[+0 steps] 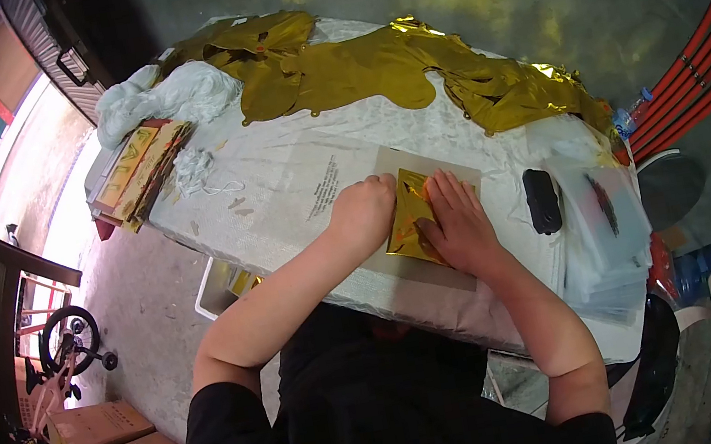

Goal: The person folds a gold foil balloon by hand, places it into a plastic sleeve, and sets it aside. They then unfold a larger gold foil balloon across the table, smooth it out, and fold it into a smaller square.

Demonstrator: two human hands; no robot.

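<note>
A folded piece of shiny gold foil (408,230), like a flattened foil balloon, lies on a greyish board (471,174) on the table in front of me. My right hand (461,222) rests flat on the foil's right part, fingers stretched out. At the foil's left edge my left hand (365,213) is closed with its fingers curled in; what they hold, if anything, is hidden. Beside the board, on the left, is a clear sheet with printed text (326,185).
Flat gold foil balloons (342,75) spread along the table's far side. White string (169,98) is heaped at the back left above a cardboard box (144,167). To the right are a black case (543,202) and stacked clear plastic bags (605,243).
</note>
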